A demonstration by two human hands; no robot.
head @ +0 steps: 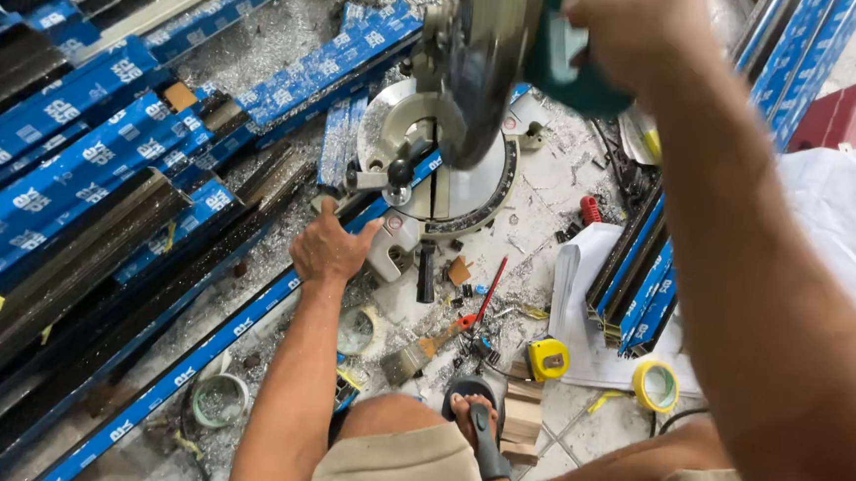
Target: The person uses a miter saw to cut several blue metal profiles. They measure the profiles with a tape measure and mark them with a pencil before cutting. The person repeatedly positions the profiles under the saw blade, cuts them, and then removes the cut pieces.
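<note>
1. Shavings cover the floor, with blue-wrapped bars stacked at the frame's left.
2. Left hand, centre, presses flat on a long bar by the saw base, fingers spread.
3. Right hand, top, grips the saw handle tightly.
4. Tape measure lies lower right.

Blue protective wrap with white printed marks covers the long profiles stacked at left and the bundles at upper right. A red box sits by the right edge (partly under white paper sheets).
</note>
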